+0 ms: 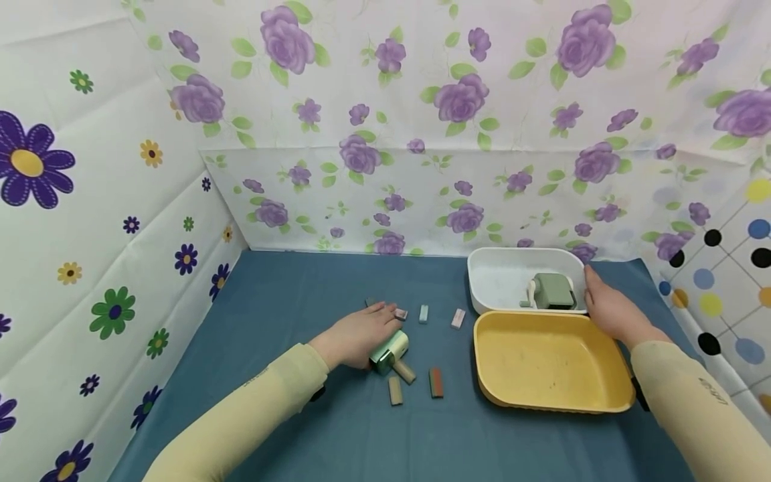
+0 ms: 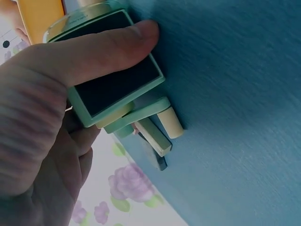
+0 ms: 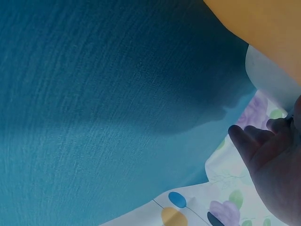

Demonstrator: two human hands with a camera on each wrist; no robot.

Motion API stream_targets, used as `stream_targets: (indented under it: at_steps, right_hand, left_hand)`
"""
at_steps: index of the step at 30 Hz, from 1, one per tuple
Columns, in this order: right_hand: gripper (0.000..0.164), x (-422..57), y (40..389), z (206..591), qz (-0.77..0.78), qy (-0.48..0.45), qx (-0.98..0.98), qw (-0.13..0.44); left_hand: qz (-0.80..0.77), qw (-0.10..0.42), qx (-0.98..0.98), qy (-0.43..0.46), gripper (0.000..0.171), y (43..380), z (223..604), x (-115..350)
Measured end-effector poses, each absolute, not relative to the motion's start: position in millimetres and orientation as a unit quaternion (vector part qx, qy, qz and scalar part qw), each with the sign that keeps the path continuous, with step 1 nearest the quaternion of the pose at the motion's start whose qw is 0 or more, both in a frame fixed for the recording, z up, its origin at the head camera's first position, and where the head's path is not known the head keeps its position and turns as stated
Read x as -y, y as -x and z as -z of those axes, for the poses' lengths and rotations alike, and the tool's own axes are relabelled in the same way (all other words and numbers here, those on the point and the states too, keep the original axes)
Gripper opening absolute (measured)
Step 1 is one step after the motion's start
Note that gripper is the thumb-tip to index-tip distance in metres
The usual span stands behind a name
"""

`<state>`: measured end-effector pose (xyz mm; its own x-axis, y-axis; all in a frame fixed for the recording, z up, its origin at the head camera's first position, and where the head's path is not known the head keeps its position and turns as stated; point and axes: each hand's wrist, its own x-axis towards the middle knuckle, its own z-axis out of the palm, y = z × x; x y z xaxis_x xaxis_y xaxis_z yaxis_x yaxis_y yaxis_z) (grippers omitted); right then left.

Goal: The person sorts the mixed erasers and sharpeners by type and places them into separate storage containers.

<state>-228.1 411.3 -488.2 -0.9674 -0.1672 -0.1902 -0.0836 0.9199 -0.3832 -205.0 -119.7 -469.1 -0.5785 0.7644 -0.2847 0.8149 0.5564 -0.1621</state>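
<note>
My left hand [image 1: 364, 333] grips a mint-green crank pencil sharpener [image 1: 391, 350] over the left-middle of the table. In the left wrist view the thumb lies across its dark panel, and a green crank [image 2: 141, 115] with a beige knob sticks out below. My right hand [image 1: 614, 309] is at the right end of a white bin [image 1: 500, 281], its fingers extended along the outside of the wall. Inside that bin stands a grey-green crank sharpener [image 1: 553, 291]. Directly in front is a yellow bin [image 1: 551, 361], its far rim overlapping the white one's near side.
Small blocks lie around the left hand: a pink one [image 1: 458, 318], a mint one [image 1: 423, 314], a beige one [image 1: 395, 390] and a red-brown and green one [image 1: 436, 382], among several. Flowered sheeting [image 1: 361, 201] rises behind the blue tabletop [image 1: 301, 281].
</note>
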Motion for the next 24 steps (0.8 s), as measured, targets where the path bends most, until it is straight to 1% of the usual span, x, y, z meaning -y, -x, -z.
stream_targets:
  at_steps: [7, 15, 24]
  right_hand:
    - [0.068, -412, 227, 491, 0.193, 0.068, -0.973, 0.106]
    - [0.067, -414, 228, 492, 0.185, 0.074, -0.975, 0.099]
    - [0.067, -414, 230, 492, 0.182, 0.067, -0.975, 0.106]
  left_hand:
    - [0.127, 0.094, -0.882, -0.444, 0.1, 206, 474, 121]
    - [0.074, 0.088, -0.895, -0.432, 0.099, 208, 476, 129]
    - [0.047, 0.087, -0.904, -0.416, 0.098, 206, 477, 136]
